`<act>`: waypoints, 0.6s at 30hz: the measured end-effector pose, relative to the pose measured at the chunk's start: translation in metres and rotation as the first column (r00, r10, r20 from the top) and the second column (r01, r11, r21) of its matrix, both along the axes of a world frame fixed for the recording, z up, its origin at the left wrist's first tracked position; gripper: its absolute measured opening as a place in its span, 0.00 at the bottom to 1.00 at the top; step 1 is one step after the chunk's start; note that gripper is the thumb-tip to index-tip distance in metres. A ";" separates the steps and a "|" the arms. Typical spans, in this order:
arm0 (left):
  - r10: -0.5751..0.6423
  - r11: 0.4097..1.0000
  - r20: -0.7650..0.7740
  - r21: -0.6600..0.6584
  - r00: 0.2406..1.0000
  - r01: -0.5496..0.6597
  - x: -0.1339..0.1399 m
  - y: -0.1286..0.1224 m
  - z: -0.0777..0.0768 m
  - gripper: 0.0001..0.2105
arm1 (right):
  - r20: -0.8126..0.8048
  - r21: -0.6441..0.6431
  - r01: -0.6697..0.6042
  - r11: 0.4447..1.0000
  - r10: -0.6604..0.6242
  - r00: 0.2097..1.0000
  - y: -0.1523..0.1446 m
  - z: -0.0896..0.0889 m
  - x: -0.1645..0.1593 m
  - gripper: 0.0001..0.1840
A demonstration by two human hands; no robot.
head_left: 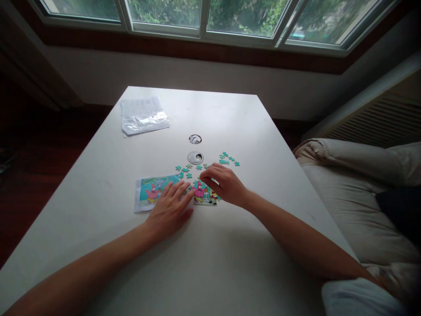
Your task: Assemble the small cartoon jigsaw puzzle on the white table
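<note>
My left hand (173, 204) lies flat, fingers spread, over the right part of a cartoon picture sheet (147, 202). Its fingertips reach the left edge of a partly joined jigsaw puzzle (199, 196) showing a pink figure and a yellow one. Above that puzzle, my right hand (223, 181) is bent with thumb and fingertips pinched together; whatever they hold is too small to make out. Several loose teal puzzle pieces (185, 170) lie just beyond the hands, and a second group of loose pieces (226, 160) is scattered farther right. My right hand hides part of the puzzle's upper side.
Two round metal fittings, a near one (195, 157) and a far one (195, 139), are set in the white table (250, 263). A clear plastic bag with paper (144, 116) rests at the far left. Along the right side stands a beige sofa (342, 180); windows (243, 17) are ahead.
</note>
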State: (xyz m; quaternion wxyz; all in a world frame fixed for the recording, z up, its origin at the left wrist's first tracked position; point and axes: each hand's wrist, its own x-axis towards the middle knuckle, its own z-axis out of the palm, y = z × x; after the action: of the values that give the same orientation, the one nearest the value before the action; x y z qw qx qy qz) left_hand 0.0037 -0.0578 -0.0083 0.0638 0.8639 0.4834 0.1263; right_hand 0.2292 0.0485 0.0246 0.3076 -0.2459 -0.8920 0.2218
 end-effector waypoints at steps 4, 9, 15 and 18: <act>-0.190 0.981 -0.023 -0.028 0.981 0.189 0.004 -0.002 0.000 0.23 | 0.088 0.067 0.111 0.992 -0.117 0.989 0.025 -0.013 -0.015 0.09; -0.326 0.945 -0.026 -0.047 0.945 0.325 0.003 -0.006 0.000 0.20 | 0.190 0.142 0.140 0.980 -0.166 0.968 0.048 -0.029 -0.037 0.10; -0.311 0.950 -0.041 -0.031 0.950 0.310 0.004 -0.007 0.000 0.21 | 0.346 0.200 0.136 0.970 -0.200 0.917 0.061 -0.040 -0.050 0.10; -0.310 0.951 -0.051 -0.013 0.949 0.310 0.005 -0.009 0.000 0.21 | 0.340 0.204 0.140 0.969 -0.205 0.918 0.063 -0.043 -0.050 0.10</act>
State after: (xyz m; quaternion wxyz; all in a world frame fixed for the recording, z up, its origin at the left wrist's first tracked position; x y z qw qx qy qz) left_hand 0.0084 -0.0664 -0.0082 0.0724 0.9319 0.3435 0.0909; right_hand 0.1787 0.1112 -0.0187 0.1788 -0.3319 -0.9239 0.0656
